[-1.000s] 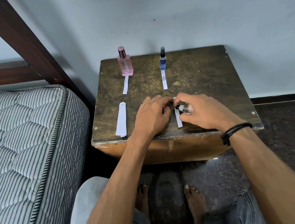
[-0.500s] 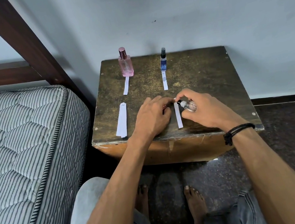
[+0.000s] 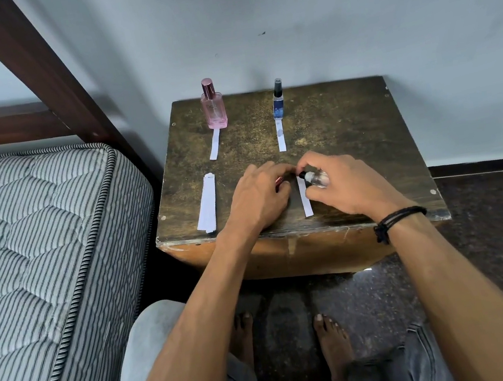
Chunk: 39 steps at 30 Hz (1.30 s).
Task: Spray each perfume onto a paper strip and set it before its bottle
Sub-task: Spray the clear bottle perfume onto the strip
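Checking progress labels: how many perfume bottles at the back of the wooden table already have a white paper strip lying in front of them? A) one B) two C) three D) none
B: the pink glass bottle has a white strip before it and the slim blue bottle has its own strip; the small clear bottle is in the right hand.

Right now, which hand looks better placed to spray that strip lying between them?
The right hand, probably: it already grips the small clear spray bottle, nozzle just above the paper strip. The left hand rests beside the strip, holding something reddish.
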Tool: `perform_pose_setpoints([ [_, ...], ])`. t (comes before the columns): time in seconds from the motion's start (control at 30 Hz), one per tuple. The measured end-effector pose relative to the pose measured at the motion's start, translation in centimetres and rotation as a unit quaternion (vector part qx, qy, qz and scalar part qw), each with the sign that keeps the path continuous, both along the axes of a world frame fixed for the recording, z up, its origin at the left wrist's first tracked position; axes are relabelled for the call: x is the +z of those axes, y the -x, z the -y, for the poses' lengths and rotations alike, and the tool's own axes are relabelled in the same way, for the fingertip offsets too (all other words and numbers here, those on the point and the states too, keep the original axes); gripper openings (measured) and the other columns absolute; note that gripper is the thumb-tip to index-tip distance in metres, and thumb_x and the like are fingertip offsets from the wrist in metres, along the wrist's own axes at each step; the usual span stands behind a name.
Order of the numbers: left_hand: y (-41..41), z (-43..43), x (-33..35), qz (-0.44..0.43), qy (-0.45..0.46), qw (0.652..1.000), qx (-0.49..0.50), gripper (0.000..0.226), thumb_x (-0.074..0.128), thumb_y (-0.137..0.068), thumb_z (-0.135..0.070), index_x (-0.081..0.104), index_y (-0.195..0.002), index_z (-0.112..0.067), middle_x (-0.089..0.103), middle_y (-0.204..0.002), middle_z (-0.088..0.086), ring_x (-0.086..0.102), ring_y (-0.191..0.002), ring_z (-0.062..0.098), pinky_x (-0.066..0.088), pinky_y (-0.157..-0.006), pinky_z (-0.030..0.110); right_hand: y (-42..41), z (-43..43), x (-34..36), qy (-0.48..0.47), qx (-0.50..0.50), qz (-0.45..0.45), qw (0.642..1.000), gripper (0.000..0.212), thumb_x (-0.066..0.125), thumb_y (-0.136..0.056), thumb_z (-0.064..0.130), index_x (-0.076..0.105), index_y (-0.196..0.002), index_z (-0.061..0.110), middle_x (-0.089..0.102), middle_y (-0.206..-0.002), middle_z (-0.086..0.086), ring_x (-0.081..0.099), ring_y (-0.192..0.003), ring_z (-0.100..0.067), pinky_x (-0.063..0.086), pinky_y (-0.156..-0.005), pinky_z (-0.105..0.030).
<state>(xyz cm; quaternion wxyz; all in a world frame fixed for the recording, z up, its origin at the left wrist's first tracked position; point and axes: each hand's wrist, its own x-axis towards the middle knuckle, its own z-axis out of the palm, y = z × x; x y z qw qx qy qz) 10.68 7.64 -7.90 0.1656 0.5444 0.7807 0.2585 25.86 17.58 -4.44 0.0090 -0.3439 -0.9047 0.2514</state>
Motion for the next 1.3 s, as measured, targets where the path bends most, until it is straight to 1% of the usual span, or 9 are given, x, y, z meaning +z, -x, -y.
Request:
perform_pose_setpoints([
  [0.4, 0.0, 0.1, 0.2, -0.001, 0.001, 1.000, 0.001, 0.038, 0.055, -0.096, -0.019, 0.065, -0.131, -0.029, 0.067, -0.114, 0.000, 0.051, -0.104, 0.026, 0.042, -0.097, 0.041, -0.2, -0.4, -0.1, 0.052, -0.034, -0.056, 0.997, 0.035, 0.064, -0.091, 0.027, 0.052, -0.118, 0.045, 0.065, -0.089, 0.001, 0.064, -0.070, -0.024, 0.055, -0.069, -0.045],
  [0.57, 0.1, 0.1, 0.2, 0.029, -0.005, 1.000, 0.009, 0.036, 0.056, -0.097, -0.018, 0.066, -0.129, -0.030, 0.067, -0.114, -0.002, 0.050, -0.106, 0.024, 0.040, -0.100, 0.037, -1.3, -1.6, 0.4, 0.111, -0.065, -0.106, 0.986, 0.037, 0.059, -0.099, 0.023, 0.049, -0.130, 0.040, 0.061, -0.099, -0.002, 0.058, -0.066, -0.020, 0.045, -0.061, -0.033],
  [0.7, 0.2, 0.2, 0.2, 0.065, -0.005, 0.998, 0.016, 0.036, 0.057, -0.097, -0.017, 0.066, -0.129, -0.031, 0.067, -0.116, -0.003, 0.048, -0.110, 0.023, 0.036, -0.103, 0.032, -2.0, -2.5, 0.6, 0.150, -0.108, -0.154, 0.971, 0.039, 0.056, -0.100, 0.022, 0.045, -0.131, 0.042, 0.059, -0.107, -0.003, 0.058, -0.068, -0.018, 0.052, -0.063, -0.032],
  [0.9, 0.0, 0.2, 0.4, 0.057, -0.007, 0.998, 0.014, 0.036, 0.057, -0.097, -0.016, 0.067, -0.129, -0.029, 0.067, -0.114, -0.002, 0.048, -0.109, 0.024, 0.038, -0.102, 0.034, -2.2, -2.0, 0.9, 0.156, -0.028, -0.101, 0.982, 0.033, 0.062, -0.099, 0.022, 0.054, -0.122, 0.045, 0.059, -0.094, 0.007, 0.059, -0.070, -0.015, 0.052, -0.070, -0.041],
  [1.03, -0.2, 0.2, 0.4, 0.034, -0.010, 0.999, 0.011, 0.036, 0.056, -0.096, -0.017, 0.067, -0.129, -0.028, 0.067, -0.114, 0.000, 0.050, -0.106, 0.026, 0.041, -0.101, 0.041, -2.0, -1.0, 1.1, 0.152, 0.014, -0.030, 0.988, 0.035, 0.068, -0.091, 0.021, 0.059, -0.110, 0.049, 0.070, -0.116, -0.012, 0.066, -0.110, -0.036, 0.051, -0.099, -0.054],
  [1.07, -0.2, 0.2, 0.4, 0.028, -0.011, 1.000, 0.010, 0.036, 0.056, -0.096, -0.017, 0.067, -0.129, -0.028, 0.067, -0.114, 0.000, 0.051, -0.106, 0.026, 0.042, -0.100, 0.041, -1.9, -0.9, 1.2, 0.150, 0.018, -0.025, 0.988, 0.036, 0.068, -0.089, 0.021, 0.059, -0.108, 0.049, 0.070, -0.115, -0.012, 0.066, -0.109, -0.036, 0.051, -0.097, -0.052],
  [1.13, -0.2, 0.2, 0.3, 0.020, -0.011, 1.000, 0.009, 0.037, 0.056, -0.096, -0.018, 0.067, -0.130, -0.028, 0.067, -0.114, 0.000, 0.052, -0.105, 0.026, 0.043, -0.099, 0.042, -1.8, -0.8, 1.3, 0.145, 0.025, -0.017, 0.989, 0.037, 0.069, -0.087, 0.019, 0.060, -0.107, 0.049, 0.071, -0.097, -0.009, 0.066, -0.084, -0.029, 0.053, -0.080, -0.045],
  [1.2, -0.2, 0.2, 0.3, 0.018, -0.011, 1.000, 0.007, 0.036, 0.056, -0.096, -0.018, 0.067, -0.129, -0.028, 0.067, -0.113, 0.000, 0.052, -0.104, 0.026, 0.044, -0.098, 0.042, -1.7, -0.8, 1.3, 0.143, 0.028, -0.013, 0.989, 0.037, 0.069, -0.086, 0.018, 0.060, -0.108, 0.047, 0.067, -0.084, -0.010, 0.054, -0.065, -0.019, 0.044, -0.067, -0.038],
  [1.3, -0.2, 0.2, 0.3, 0.018, -0.015, 1.000, 0.007, 0.036, 0.056, -0.096, -0.017, 0.067, -0.129, -0.027, 0.068, -0.113, 0.000, 0.052, -0.104, 0.026, 0.043, -0.099, 0.042, -1.7, -0.9, 1.1, 0.151, 0.022, -0.022, 0.988, 0.035, 0.067, -0.089, 0.018, 0.059, -0.111, 0.044, 0.066, -0.086, -0.014, 0.048, -0.063, -0.019, 0.039, -0.065, -0.035],
])
